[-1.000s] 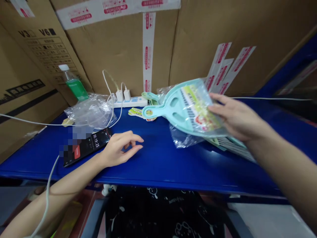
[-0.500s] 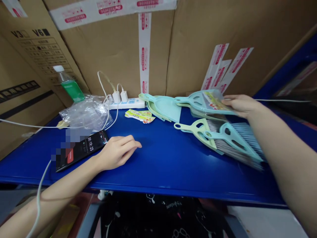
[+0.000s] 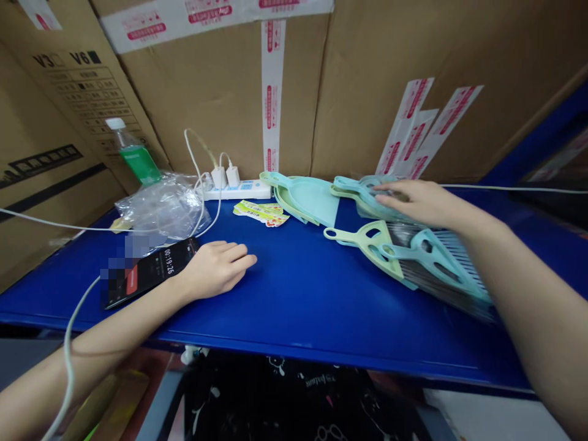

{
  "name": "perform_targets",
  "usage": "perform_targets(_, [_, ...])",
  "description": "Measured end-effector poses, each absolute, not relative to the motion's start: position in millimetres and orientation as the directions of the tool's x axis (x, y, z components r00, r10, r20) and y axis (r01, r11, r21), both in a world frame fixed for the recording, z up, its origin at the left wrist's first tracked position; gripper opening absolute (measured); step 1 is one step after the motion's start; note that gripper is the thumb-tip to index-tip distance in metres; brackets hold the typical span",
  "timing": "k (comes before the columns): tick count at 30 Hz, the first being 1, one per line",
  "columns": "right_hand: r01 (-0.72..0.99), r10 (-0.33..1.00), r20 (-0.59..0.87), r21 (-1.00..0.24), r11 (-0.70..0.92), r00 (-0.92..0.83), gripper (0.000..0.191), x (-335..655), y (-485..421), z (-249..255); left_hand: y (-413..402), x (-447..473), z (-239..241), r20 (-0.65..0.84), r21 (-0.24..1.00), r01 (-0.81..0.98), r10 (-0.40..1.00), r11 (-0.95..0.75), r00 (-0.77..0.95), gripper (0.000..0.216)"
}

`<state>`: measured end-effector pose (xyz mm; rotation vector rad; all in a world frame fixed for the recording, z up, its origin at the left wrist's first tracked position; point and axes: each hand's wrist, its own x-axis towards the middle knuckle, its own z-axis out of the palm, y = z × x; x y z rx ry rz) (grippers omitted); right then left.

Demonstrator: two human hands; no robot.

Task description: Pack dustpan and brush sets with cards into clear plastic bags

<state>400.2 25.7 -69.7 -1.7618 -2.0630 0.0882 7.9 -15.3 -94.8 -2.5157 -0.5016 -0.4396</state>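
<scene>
My right hand (image 3: 411,199) reaches over a plastic-wrapped blue and green dustpan-and-brush set (image 3: 351,188), its fingers stretched out and apart on top of it. That hand hides much of the set. Below my right forearm lie a green hand brush (image 3: 361,236) and a blue hand brush (image 3: 429,263), with grey and blue bristles. Left of the wrapped set, a blue dustpan (image 3: 315,196) rests on a green dustpan (image 3: 289,205). My left hand (image 3: 220,266) lies on the blue table with loosely curled fingers and nothing visible in them, beside a phone (image 3: 154,272).
Yellow printed cards (image 3: 261,212) lie near a white power strip (image 3: 248,190) with chargers and cables. Crumpled clear plastic (image 3: 163,205) and a bottle of green liquid (image 3: 140,160) stand at the back left. Cardboard boxes (image 3: 220,86) wall off the rear.
My right hand has shifted left over the wrapped set, and the printed card seen there before is hidden from view. My left hand stays by the phone. The view has shifted slightly.
</scene>
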Motion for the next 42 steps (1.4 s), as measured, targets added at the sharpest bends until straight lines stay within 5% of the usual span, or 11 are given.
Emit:
perform_targets(4, [0.970,0.964,0.221,-0.159,0.186,-0.149,0.042,374,20,-70,-11,11,-89,0.314,-0.561,0.430,0.299,-0.707,0.901,0.024])
perform_targets(9, [0.986,0.964,0.208,0.015,0.167,-0.167,0.043,372,20,-75,-6,19,-84,0.216,-0.573,0.511,0.484,-0.640,0.848,0.023])
perform_targets(17, [0.982,0.954,0.238,0.003,0.190,-0.186,0.041,373,17,-77,10,49,-76,0.111,-0.459,0.698,0.744,-0.549,0.658,0.026])
perform_targets(24, [0.973,0.940,0.254,0.032,0.229,-0.229,0.047,367,12,-74,29,85,-80,0.223,-0.361,0.677,0.646,-0.641,0.730,0.030])
perform_targets(30, [0.940,0.906,0.252,0.062,0.334,-0.339,0.030,363,3,-58,50,116,-88,0.290,-0.389,0.508,0.421,-0.768,0.859,0.033])
perform_targets(33, [0.927,0.909,0.196,0.005,0.375,-0.369,0.025,363,-4,-50,58,122,-87,0.271,-0.325,0.545,0.476,-0.773,0.837,0.025])
perform_targets(38, [0.927,0.961,-0.083,-0.296,0.230,-0.265,0.023,365,-19,-37,59,121,-82,0.286,-0.222,0.612,0.549,-0.759,0.785,0.021])
perform_targets(42, [0.881,0.938,-0.150,-0.415,0.226,-0.311,0.033,373,-27,-33,58,119,-78,0.325,-0.179,0.615,0.543,-0.768,0.774,0.020])
